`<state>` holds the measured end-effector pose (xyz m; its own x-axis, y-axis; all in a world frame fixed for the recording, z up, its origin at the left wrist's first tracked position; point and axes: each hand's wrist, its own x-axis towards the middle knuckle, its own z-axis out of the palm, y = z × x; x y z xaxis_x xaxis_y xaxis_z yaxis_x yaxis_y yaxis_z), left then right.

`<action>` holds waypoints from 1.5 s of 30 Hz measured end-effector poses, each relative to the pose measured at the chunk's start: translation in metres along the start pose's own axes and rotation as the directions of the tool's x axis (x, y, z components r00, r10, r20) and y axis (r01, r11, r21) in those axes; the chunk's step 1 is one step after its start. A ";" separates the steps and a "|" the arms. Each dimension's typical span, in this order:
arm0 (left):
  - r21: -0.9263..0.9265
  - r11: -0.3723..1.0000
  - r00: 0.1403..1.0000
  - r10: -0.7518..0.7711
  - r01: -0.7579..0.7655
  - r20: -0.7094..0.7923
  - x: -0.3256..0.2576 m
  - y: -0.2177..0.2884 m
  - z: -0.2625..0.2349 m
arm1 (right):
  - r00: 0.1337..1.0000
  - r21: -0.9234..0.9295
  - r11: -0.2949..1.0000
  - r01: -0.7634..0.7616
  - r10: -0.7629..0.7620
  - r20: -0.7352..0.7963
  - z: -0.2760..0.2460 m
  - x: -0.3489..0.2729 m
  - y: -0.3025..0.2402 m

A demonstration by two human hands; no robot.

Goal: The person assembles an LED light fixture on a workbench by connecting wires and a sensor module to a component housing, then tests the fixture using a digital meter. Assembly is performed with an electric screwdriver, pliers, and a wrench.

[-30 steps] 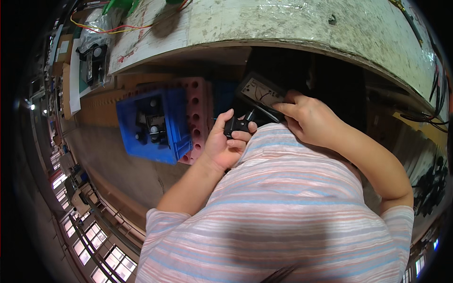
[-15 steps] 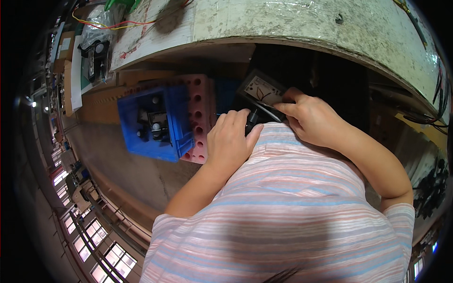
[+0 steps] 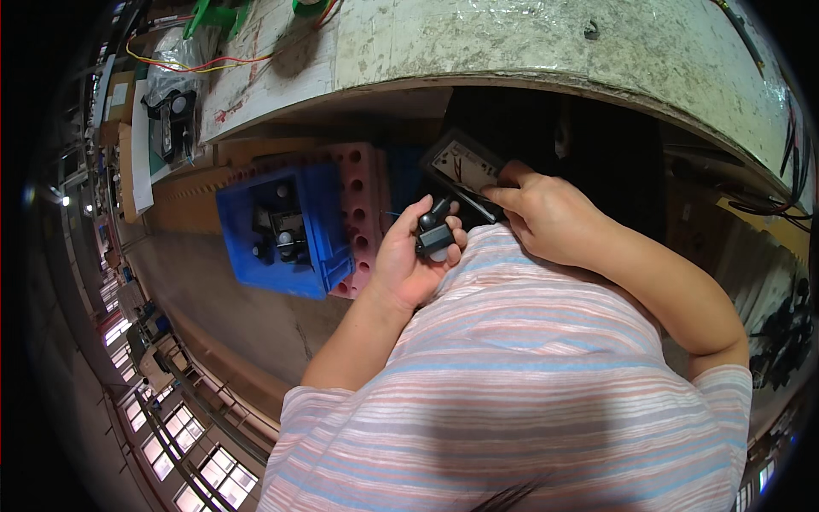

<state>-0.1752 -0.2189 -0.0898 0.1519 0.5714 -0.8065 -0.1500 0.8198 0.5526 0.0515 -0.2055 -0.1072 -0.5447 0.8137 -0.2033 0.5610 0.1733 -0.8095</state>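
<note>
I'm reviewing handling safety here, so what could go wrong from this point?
The left hand holds the black part with its palm partly open, so it might slip and drop.

Thin wires show on the pale panel near the right hand, which could snag them.
</note>
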 end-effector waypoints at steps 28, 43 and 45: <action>0.224 0.970 0.995 0.095 -0.097 0.022 -0.019 -0.006 -0.029 | 0.995 -0.069 0.997 -0.041 0.047 0.091 -0.001 0.002 -0.006; 0.466 0.884 0.988 -0.025 -0.051 0.155 0.005 0.006 -0.034 | 0.984 -0.034 0.998 -0.051 0.056 0.167 -0.009 0.003 -0.003; -0.444 0.764 0.872 -0.317 0.468 0.374 0.011 -0.011 -0.041 | 0.992 0.049 0.997 -0.053 0.047 0.120 -0.008 0.003 -0.001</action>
<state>-0.2122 -0.2230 -0.1137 0.5450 0.2517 -0.7998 -0.4774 0.8773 -0.0492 0.0543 -0.1991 -0.1025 -0.5886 0.7486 -0.3051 0.5579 0.1031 -0.8235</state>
